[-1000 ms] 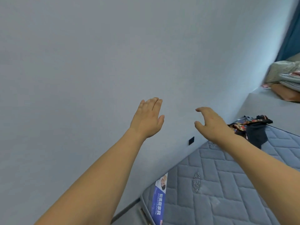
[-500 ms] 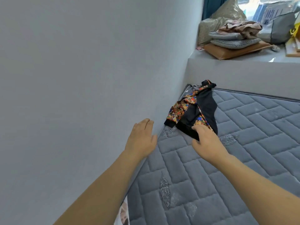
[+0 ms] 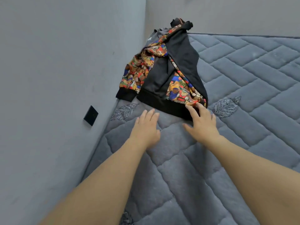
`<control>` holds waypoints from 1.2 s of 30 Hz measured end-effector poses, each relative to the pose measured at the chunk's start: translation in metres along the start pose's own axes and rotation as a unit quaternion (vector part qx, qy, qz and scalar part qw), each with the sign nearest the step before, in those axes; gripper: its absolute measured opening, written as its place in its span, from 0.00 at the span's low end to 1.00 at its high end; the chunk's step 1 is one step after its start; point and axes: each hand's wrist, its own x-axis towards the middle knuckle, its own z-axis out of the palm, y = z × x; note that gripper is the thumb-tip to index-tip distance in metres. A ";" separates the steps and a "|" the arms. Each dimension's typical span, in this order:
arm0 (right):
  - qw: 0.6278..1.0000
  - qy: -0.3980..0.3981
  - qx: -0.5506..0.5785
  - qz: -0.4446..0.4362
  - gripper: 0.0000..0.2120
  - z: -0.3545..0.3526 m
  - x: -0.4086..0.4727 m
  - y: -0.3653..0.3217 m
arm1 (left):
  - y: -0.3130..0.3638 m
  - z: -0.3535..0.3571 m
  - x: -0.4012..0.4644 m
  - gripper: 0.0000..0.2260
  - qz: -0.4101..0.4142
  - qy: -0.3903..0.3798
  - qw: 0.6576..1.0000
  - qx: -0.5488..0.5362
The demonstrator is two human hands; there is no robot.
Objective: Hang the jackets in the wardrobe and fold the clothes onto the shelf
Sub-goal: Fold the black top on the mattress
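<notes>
A black jacket (image 3: 181,57) with bright multicoloured patterned panels lies crumpled on the grey quilted mattress (image 3: 243,98), close to the wall corner. A grey garment (image 3: 159,34) peeks out from under its far end. My right hand (image 3: 202,120) reaches over the jacket's black hem, fingers spread and their tips touching the fabric near the patterned part. My left hand (image 3: 146,127) hovers flat over the mattress just short of the hem, fingers straight, holding nothing.
A grey wall (image 3: 56,78) runs along the left side of the mattress, with a small black switch plate (image 3: 90,115) low on it. Another grey wall (image 3: 227,15) closes off the far end.
The view has swung down from the wall onto the mattress and jacket. Both hands have come forward to the jacket's hem; the cushions and ledge seen earlier are out of view.
</notes>
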 end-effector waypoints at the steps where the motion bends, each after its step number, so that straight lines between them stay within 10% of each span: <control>1: 1.000 -0.007 -0.018 0.003 0.33 0.017 0.008 0.009 | -0.002 0.005 0.023 0.31 0.007 0.019 1.000 0.005; 11: 0.985 0.167 0.019 -0.026 0.29 0.070 0.017 0.033 | 0.003 0.054 0.124 0.25 -0.017 0.159 0.986 0.040; 21: 0.970 0.234 0.028 -0.054 0.16 0.080 0.017 0.041 | 0.002 0.050 0.099 0.17 0.135 0.206 0.969 0.007; 36: 0.963 0.257 0.053 -0.062 0.14 0.072 0.014 0.037 | 0.015 0.096 0.065 0.18 0.041 0.264 0.961 0.065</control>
